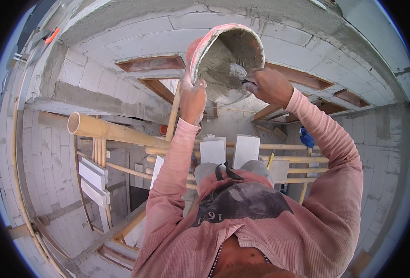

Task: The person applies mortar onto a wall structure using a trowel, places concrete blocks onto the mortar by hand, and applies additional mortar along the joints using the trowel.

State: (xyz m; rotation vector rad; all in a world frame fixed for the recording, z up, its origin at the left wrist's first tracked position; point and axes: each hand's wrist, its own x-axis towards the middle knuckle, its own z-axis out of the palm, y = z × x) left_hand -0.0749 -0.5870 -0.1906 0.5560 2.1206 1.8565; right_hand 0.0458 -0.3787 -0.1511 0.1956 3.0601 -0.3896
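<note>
A pinkish-red bucket (pixel 194 50), its rim caked with grey, is tilted so that its mouth faces me. Wet grey mortar (pixel 218 58) lies inside it. My left hand (pixel 193 101) is closed on the near left edge of the bucket. At the near right of the mouth, my right hand (pixel 270 86) is closed around the dark handle of a trowel. The trowel's shiny blade (pixel 236 71) is in the mortar, partly covered by it. Pale dust coats my left fingers.
Bamboo poles (pixel 121 132) cross below me, with white blocks (pixel 212 150) lying on them by my legs. A block wall (pixel 144 44) with wooden-framed openings (pixel 151 63) stands ahead. An orange-handled tool (pixel 52 35) rests on the ledge at far left; a blue cloth (pixel 306 138) hangs right.
</note>
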